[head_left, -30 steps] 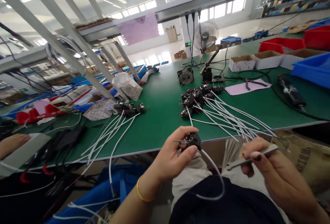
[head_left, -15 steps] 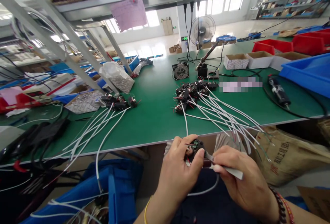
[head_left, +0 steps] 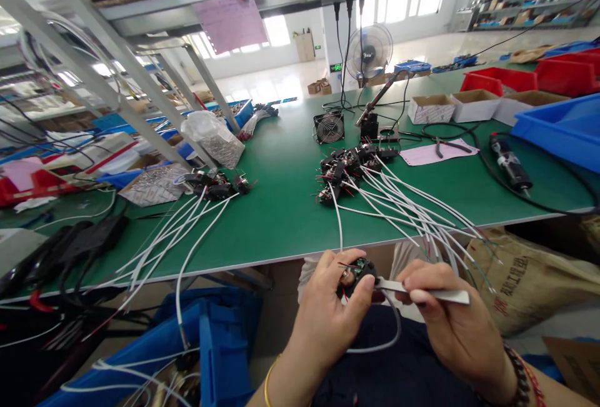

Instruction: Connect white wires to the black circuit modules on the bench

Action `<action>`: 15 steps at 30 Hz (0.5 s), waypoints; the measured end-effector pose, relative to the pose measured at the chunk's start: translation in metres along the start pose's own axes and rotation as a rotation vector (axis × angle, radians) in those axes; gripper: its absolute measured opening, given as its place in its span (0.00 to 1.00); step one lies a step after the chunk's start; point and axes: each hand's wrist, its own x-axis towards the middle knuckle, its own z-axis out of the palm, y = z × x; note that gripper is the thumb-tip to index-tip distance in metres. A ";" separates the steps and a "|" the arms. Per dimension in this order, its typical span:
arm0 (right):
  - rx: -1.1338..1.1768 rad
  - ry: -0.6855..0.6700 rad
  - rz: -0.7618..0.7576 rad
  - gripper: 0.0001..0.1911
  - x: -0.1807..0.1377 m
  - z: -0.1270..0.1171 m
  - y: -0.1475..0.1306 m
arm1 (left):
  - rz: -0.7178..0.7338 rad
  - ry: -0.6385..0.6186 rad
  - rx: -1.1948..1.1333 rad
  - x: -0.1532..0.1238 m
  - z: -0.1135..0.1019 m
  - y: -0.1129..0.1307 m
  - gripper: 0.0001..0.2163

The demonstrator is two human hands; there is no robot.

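Held in my left hand (head_left: 325, 316), a small black electronic module (head_left: 359, 272) has its green circuit board and wires facing up, in front of the bench edge. Its white cable (head_left: 397, 326) loops down over my lap. My left thumb and fingers press the housing from both sides. My right hand (head_left: 452, 319) pinches a flat grey metal tool (head_left: 443, 293) between thumb and fingers. The narrow end of that tool is at the module's right side; whether it enters the housing is hidden by my left thumb.
On the green bench (head_left: 276, 194) lie a pile of similar modules (head_left: 344, 169) with white cables and a smaller group (head_left: 215, 187). Farther back are a soldering iron (head_left: 377, 97) and small fan (head_left: 329, 127). Pliers (head_left: 443, 146) and an electric screwdriver (head_left: 510, 160) lie right. A blue crate (head_left: 225, 344) stands below.
My right hand has moved right and slightly up, and the flat tool now lies more level, with more of it showing. The left hand still grips the module, almost unmoved.
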 end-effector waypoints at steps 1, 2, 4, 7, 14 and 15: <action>0.013 0.012 0.032 0.12 0.000 0.000 0.000 | 0.006 0.001 -0.016 0.000 0.001 -0.001 0.16; 0.022 0.015 0.052 0.12 0.000 0.000 0.001 | 0.006 0.007 -0.022 0.000 0.001 -0.002 0.16; 0.023 0.000 0.048 0.11 -0.001 0.000 0.002 | -0.003 0.018 -0.008 0.000 0.001 -0.003 0.16; -0.003 -0.021 0.013 0.11 -0.003 0.000 0.002 | -0.012 0.010 0.004 0.000 0.001 -0.002 0.16; 0.543 0.072 0.457 0.17 0.000 0.011 0.013 | 0.105 -0.063 -0.188 -0.004 0.002 -0.007 0.16; 0.724 0.055 0.650 0.19 0.002 0.013 0.017 | 0.144 -0.090 -0.241 -0.005 0.002 -0.008 0.16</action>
